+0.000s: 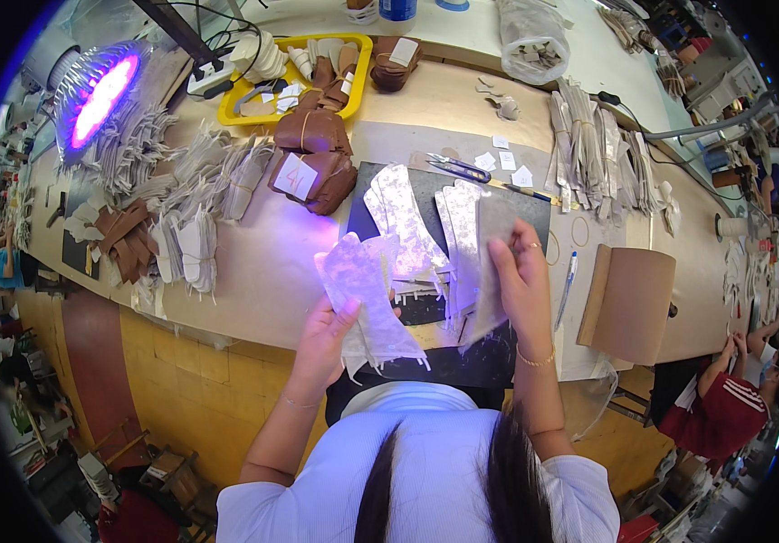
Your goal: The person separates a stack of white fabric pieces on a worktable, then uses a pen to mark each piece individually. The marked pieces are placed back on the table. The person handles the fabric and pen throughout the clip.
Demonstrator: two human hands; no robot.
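My left hand [324, 342] grips a few pale, curved cut pieces [364, 294], fanned slightly, with the thumb on top. Loose thread ends hang from their lower edges. A single greyish cut piece [491, 303] is held along its right side by my right hand [520, 271], fingers closed on it. Between the hands, two overlapping stacks of pale mottled pieces, the left stack [405, 222] and the right stack [462, 222], lie on a dark mat [531, 217]. Purplish light falls over the left pieces.
A lit lamp [100, 104] hangs at the left. Behind stand brown bundled pieces [312, 136] and a yellow tray [364, 77]. Thread snips [462, 169] lie beyond the stacks. A pen [567, 290] and brown folded board [629, 308] lie right. Tied pale bundles [584, 145] sit far right.
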